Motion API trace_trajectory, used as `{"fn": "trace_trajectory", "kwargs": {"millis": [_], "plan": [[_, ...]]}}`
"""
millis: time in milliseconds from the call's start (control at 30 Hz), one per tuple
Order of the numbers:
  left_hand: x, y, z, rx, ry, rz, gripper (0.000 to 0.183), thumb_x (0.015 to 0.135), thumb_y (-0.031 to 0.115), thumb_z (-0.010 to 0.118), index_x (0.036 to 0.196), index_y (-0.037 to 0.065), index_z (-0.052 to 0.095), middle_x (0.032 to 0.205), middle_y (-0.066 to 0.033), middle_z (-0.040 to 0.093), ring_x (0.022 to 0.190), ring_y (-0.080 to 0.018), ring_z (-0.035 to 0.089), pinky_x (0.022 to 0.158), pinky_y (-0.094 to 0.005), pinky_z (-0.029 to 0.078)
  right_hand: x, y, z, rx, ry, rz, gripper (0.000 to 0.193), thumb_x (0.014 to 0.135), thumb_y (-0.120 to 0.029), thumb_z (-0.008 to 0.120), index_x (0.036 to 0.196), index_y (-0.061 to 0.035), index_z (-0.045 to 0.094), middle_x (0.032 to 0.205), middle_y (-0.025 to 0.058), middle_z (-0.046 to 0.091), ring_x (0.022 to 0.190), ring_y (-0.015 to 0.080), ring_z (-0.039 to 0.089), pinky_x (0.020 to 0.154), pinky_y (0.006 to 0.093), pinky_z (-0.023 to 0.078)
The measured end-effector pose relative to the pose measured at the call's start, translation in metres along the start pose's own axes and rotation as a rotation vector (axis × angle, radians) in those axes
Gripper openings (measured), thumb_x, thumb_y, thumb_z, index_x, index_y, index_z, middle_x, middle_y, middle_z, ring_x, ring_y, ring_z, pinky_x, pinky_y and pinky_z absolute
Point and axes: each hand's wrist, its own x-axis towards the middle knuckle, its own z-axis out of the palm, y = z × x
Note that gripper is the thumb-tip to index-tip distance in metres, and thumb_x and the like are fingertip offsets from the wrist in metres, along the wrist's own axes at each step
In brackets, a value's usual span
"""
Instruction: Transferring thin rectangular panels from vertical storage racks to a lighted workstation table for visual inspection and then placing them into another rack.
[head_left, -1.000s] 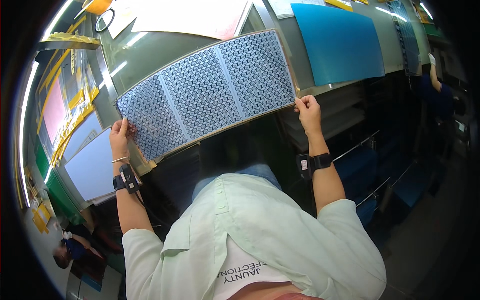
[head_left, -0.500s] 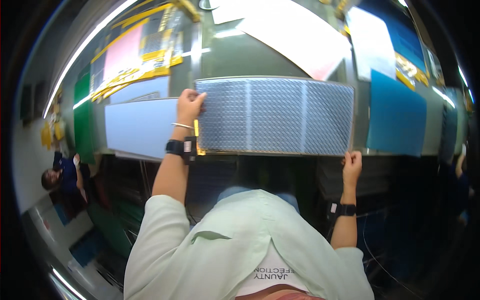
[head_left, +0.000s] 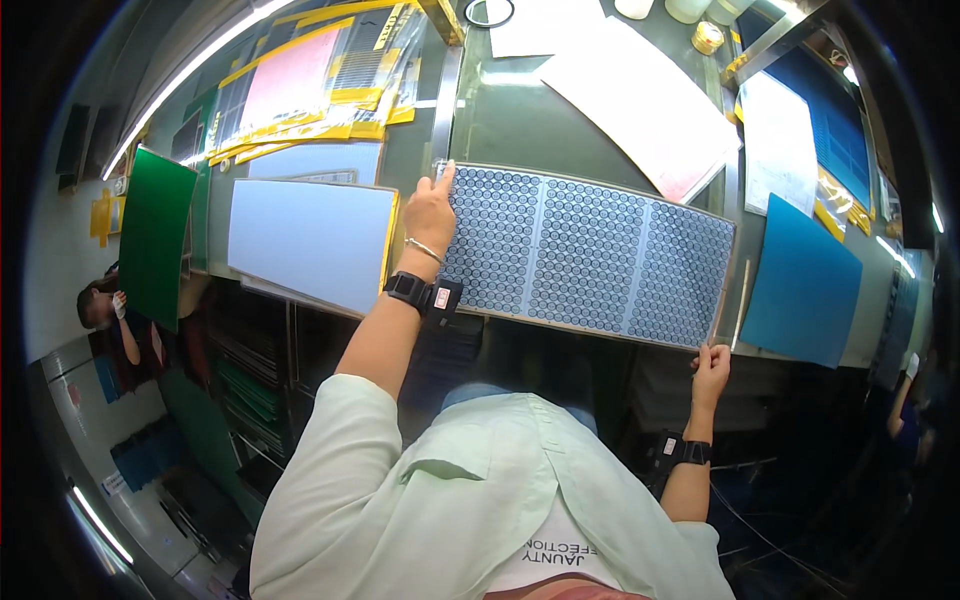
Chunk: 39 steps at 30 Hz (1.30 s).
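A long rectangular panel lies across the workbench in front of me. It is covered in rows of small round blue-grey marks, split into three blocks by pale bands, within a thin frame. My left hand is closed on its left end near the far corner, the index finger reaching along the edge. At the near right corner, my right hand pinches the panel's edge, the fingers pressed together. Left of my left wrist rests a plain pale-blue board with a yellow strip down one side.
Large white sheets lie beyond the panel. A blue sheet sits on the right. Yellow-edged screens are piled at the far left. A green board stands tilted near another person. A metal post rises behind my left hand.
The panel's right end has swung nearer me, and its smeared pattern is now sharp. Both hands keep hold of it. At far left the green board looks larger and more tilted; the whole view has turned slightly.
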Motion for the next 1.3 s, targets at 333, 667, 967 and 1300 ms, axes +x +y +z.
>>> {"fn": "trace_trajectory", "kwargs": {"millis": [333,667,967,1300], "plan": [[0.003,0.015,-0.014,0.24,-0.032,0.076,0.047,0.086,0.017,0.055,0.132,0.022,0.055,0.096,-0.0105,0.053,0.095,-0.0306,0.056,0.08,-0.0451,0.049,-0.013,-0.027,0.005,-0.114,0.034,0.089,0.023,0.087,-0.01,0.064,0.076,-0.0052,0.044,0.061,0.0033,0.047,0.055,0.014,0.051,0.054,0.0292,0.044],[-0.007,0.006,0.011,0.159,0.159,0.211,0.042,0.097,0.028,0.046,0.137,0.014,0.049,0.151,-0.0008,0.037,0.144,-0.0279,0.022,0.11,-0.0568,0.022,0.1,-0.106,0.045,-0.993,0.17,-0.718,0.049,0.088,-0.028,0.06,0.132,-0.0086,0.053,0.141,0.0063,0.046,0.13,0.0332,0.037,0.102,0.0475,0.033],[-0.012,0.004,0.017,0.065,0.097,0.189,0.058,0.096,0.038,0.045,0.147,0.014,0.032,0.155,-0.0024,0.028,0.145,-0.0282,0.018,0.111,-0.0614,0.015,0.131,-0.103,0.046,-1.134,-0.025,-0.749,0.055,0.092,-0.032,0.055,0.138,-0.0044,0.044,0.144,0.0088,0.042,0.134,0.0336,0.035,0.107,0.05,0.03],[-0.01,0.004,0.022,0.117,0.061,0.126,0.068,0.096,0.046,0.043,0.15,0.009,0.024,0.158,-0.0057,0.021,0.146,-0.028,0.014,0.112,-0.0621,0.01,-0.055,-0.065,-0.026,-1.006,-0.119,-0.541,0.059,0.087,-0.029,0.062,0.137,-0.0012,0.045,0.146,0.0142,0.039,0.133,0.0381,0.036,0.106,0.0522,0.031]]}}
